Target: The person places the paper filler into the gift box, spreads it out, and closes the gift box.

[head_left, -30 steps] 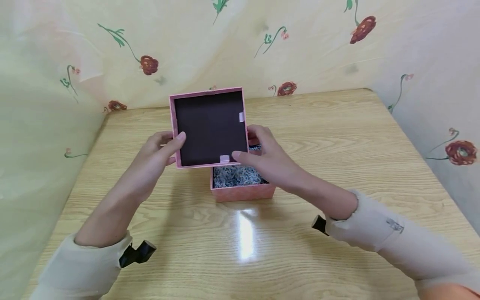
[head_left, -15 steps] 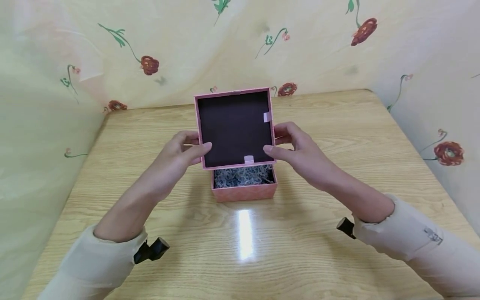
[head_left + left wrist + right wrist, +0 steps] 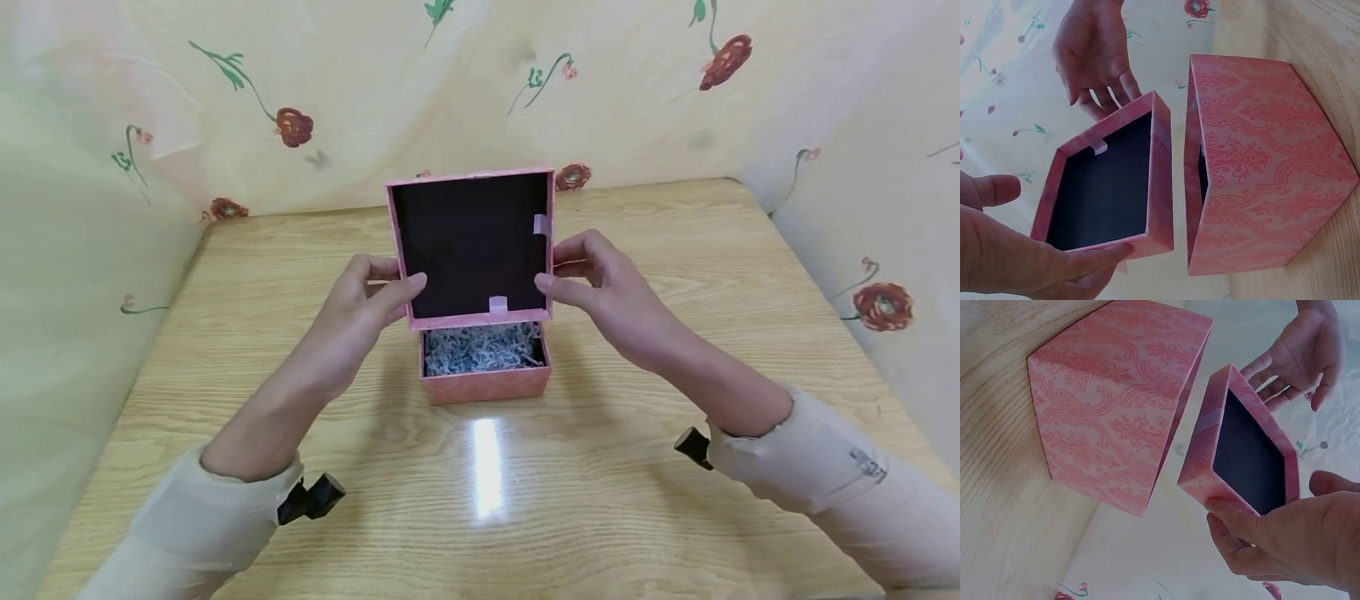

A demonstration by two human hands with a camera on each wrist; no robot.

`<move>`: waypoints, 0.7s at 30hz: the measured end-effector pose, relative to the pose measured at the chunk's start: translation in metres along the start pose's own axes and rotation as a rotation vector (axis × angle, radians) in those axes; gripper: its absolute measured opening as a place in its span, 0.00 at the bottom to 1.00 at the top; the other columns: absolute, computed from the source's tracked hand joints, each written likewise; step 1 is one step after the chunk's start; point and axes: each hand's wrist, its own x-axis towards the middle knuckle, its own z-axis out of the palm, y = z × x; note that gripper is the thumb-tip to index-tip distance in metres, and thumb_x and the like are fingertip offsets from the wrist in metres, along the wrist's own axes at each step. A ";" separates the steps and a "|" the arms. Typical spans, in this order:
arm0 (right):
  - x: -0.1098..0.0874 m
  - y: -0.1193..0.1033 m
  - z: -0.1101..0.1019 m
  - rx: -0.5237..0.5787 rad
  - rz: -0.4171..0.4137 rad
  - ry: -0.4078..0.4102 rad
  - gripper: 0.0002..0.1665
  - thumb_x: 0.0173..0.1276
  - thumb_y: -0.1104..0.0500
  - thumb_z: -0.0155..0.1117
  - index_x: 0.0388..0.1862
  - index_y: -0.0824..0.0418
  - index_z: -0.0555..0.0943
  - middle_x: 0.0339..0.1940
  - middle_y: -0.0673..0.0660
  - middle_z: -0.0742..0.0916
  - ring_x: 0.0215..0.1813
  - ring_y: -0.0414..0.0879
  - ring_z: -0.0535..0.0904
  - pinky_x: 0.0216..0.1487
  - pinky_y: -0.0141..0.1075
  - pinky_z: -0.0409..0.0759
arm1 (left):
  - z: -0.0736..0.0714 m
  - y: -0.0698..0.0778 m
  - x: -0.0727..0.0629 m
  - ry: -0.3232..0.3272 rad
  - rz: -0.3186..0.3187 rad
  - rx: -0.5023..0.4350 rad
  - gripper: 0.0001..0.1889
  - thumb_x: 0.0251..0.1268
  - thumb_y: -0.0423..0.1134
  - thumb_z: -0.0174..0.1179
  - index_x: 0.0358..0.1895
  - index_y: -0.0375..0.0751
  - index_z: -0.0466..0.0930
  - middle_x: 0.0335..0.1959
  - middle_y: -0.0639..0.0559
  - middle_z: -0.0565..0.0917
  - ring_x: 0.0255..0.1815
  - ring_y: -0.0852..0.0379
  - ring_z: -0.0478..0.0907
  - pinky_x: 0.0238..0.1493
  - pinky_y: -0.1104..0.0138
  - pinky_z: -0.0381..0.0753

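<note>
A pink patterned box lid (image 3: pixel 472 250), square with a black inside and pale ribbon tabs, is held up with its inside facing me. At its left edge my left hand (image 3: pixel 352 321) holds it, fingers along the outer side and thumb over the rim in the head view. My right hand (image 3: pixel 611 304) holds the opposite edge the same way. Below and behind the lid stands the matching pink box (image 3: pixel 487 387) on the table, its top uncovered. Grey-blue shredded paper (image 3: pixel 480 347) fills it. In both wrist views a narrow gap separates the lid from the box (image 3: pixel 1266 169).
The wood-grain table (image 3: pixel 637 517) spreads around the box, with a bright light reflection in front of it. A pale cloth with printed flowers (image 3: pixel 480 92) hangs behind the table and along both sides.
Both hands have carried the lid to the right, from left of the box to squarely over its back part. In the last half second it has risen slightly.
</note>
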 end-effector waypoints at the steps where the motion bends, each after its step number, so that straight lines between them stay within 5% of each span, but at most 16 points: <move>1: 0.000 0.000 -0.001 0.024 0.003 0.005 0.25 0.73 0.50 0.57 0.58 0.65 0.66 0.57 0.59 0.74 0.61 0.50 0.71 0.65 0.48 0.65 | 0.001 -0.001 0.001 0.006 0.010 -0.014 0.26 0.71 0.48 0.54 0.60 0.33 0.59 0.63 0.44 0.64 0.65 0.48 0.68 0.70 0.58 0.61; 9: 0.003 0.006 -0.003 0.382 -0.109 -0.007 0.19 0.78 0.51 0.47 0.45 0.69 0.66 0.56 0.67 0.71 0.64 0.57 0.68 0.69 0.46 0.65 | 0.005 -0.006 0.006 0.054 0.145 -0.157 0.17 0.75 0.50 0.47 0.42 0.36 0.62 0.61 0.41 0.65 0.64 0.47 0.66 0.67 0.55 0.66; 21: 0.003 0.009 -0.004 0.432 -0.149 -0.001 0.23 0.78 0.46 0.44 0.46 0.67 0.68 0.51 0.63 0.77 0.63 0.57 0.69 0.67 0.43 0.67 | 0.005 -0.007 0.007 0.061 0.165 -0.227 0.22 0.77 0.55 0.36 0.47 0.37 0.65 0.53 0.37 0.69 0.60 0.42 0.66 0.66 0.51 0.66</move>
